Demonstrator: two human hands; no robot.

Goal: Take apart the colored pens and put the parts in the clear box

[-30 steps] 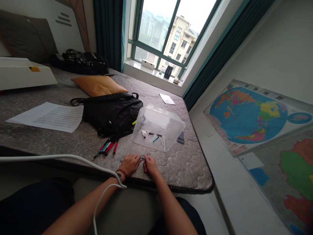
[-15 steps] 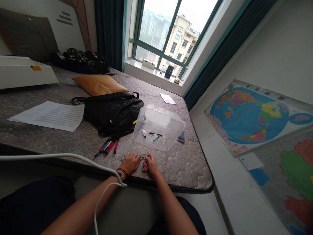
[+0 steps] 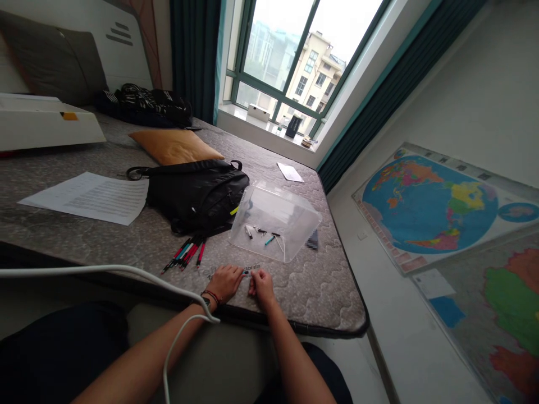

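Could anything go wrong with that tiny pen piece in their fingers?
The tiny pen part between the left hand and right hand might slip and get lost in the quilted mattress, near its edge. The white cable by the left wrist could also snag the loose pens.

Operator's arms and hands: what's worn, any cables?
Left forearm and right forearm are bare, no sleeves. Left hand and right hand are ungloved. The left wrist has a thin red braided bracelet and a dark band, too small to identify. A white cable runs over the left forearm.
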